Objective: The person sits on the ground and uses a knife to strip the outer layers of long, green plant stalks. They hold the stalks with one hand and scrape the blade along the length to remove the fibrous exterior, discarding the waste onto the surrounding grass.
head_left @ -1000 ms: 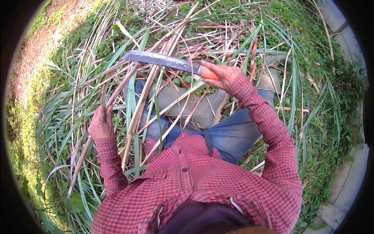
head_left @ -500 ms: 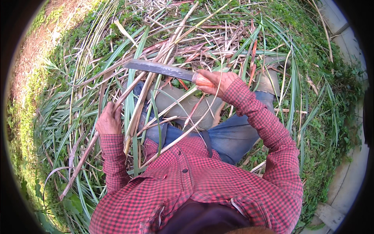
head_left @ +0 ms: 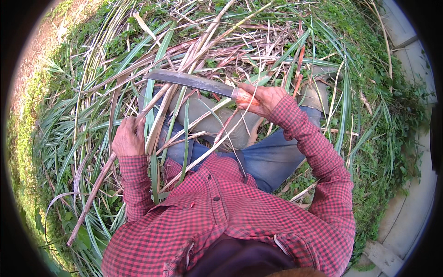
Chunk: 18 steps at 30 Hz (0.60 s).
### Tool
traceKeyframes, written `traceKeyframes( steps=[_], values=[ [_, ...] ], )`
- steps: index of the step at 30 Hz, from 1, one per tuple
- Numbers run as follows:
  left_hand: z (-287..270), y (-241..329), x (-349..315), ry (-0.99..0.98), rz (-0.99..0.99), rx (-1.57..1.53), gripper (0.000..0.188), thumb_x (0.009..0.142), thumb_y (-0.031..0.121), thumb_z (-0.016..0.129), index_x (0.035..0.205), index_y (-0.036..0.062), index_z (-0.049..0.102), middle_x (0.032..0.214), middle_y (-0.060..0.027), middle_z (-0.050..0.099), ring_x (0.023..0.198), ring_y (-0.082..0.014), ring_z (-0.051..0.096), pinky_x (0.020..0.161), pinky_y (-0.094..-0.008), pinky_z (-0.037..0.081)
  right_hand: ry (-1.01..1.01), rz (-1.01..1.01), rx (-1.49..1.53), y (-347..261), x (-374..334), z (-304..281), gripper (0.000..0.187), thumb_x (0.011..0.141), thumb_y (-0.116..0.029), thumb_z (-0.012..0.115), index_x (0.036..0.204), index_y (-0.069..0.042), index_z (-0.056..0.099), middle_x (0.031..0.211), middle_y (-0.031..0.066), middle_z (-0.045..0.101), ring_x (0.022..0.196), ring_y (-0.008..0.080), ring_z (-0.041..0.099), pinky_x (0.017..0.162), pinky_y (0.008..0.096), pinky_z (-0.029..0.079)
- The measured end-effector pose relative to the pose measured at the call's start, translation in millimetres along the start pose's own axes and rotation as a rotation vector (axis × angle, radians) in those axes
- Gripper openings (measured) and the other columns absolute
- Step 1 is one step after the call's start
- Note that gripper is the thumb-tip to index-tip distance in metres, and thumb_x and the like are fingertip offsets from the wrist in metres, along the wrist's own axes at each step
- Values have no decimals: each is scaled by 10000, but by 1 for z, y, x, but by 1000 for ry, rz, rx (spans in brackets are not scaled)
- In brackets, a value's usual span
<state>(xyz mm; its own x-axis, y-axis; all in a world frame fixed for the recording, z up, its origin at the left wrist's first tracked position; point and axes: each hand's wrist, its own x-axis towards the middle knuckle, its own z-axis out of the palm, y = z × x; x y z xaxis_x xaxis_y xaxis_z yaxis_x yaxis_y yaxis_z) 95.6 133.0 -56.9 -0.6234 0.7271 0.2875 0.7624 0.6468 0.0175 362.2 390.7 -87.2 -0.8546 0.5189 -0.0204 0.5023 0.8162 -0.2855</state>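
My right hand [head_left: 265, 99] is closed around the orange-brown wooden handle of a machete [head_left: 198, 82]. The dark blade points left, its tip by a long dry stalk and across a bundle of stalks. My left hand [head_left: 128, 137] is closed round that reddish-brown cane stalk [head_left: 93, 194], which slants from lower left up toward the blade. Several pale dry stalks and green leaf blades [head_left: 187, 138] lie over my bent legs, in blue trousers [head_left: 272, 159] and grey-green boots [head_left: 228, 124]. Whether the blade touches the stalk I cannot tell.
Cut stalks and long leaves [head_left: 240, 51] litter the grass ahead of me. A heap of green leaves [head_left: 60, 134] spreads along the left side. Pale concrete slabs [head_left: 408, 203] edge the right, with low weeds growing up to them. Bare soil shows at far left.
Both hands, the machete and the stalk stay nearly in place. My view has shifted slightly, and the stalk's lower end sits a little lower and farther left.
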Motion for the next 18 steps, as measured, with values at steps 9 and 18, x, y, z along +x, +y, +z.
traceKeyframes(
  steps=[9, 18],
  values=[
    [10, 5, 0, -93, -48, 17, 251, 839, 341, 547, 921, 104, 550, 821, -105, 610, 733, -330, 600, 590, -440, 450, 141, 471, 25, 114, 22, 8, 529, 796, -547, 514, 1175, -177, 524, 922, 181, 635, 880, 356, 604, 779, 437, 479],
    [3, 3, -4, -264, -83, -120, 346, 843, 404, 514, 915, 82, 616, 807, -186, 625, 764, -380, 594, 662, -466, 456, 14, 331, 37, 79, 39, 19, 577, 788, -550, 526, 1221, -170, 494, 931, 184, 634, 897, 352, 603, 795, 443, 474]
  ],
)
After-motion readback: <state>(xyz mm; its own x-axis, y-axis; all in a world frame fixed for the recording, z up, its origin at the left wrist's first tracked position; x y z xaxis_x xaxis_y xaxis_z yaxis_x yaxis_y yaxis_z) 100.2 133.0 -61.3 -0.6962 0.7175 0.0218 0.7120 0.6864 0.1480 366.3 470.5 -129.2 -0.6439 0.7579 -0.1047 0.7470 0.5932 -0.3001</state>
